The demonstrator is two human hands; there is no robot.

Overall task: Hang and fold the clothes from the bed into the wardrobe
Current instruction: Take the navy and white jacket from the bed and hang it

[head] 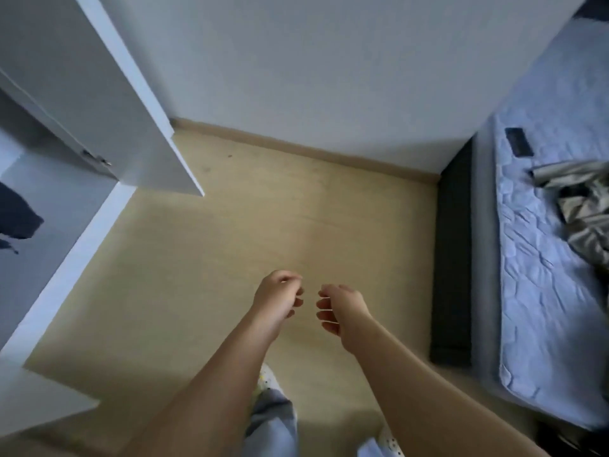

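We stood on the floor (230, 232) between the wardrobe (59, 199) at the left and the bed (540, 291) at the right, facing the far wall, and both arms reached forward over bare boards. Our left hand (278, 300) and right hand (341, 311) hung side by side, near each other but apart, the fingers loosely curled with nothing in them. We judged that this slack posture suited a walk between the two pieces of furniture rather than any grasp. The clothes (580, 206), a crumpled grey-olive heap, lay on the mattress at the right edge of the view, well apart from either hand, so they were probably the next thing to fetch. The wardrobe door (108, 103) was swung out toward the room, which left the inside free to reach. A dark garment (16, 219) showed inside at the far left. Whether it hung from a rail or rested on a shelf, we could not tell, since the frame cut it off. Carrying nothing, both hands were free to gather the loose heap, which looked floppy enough to need two.
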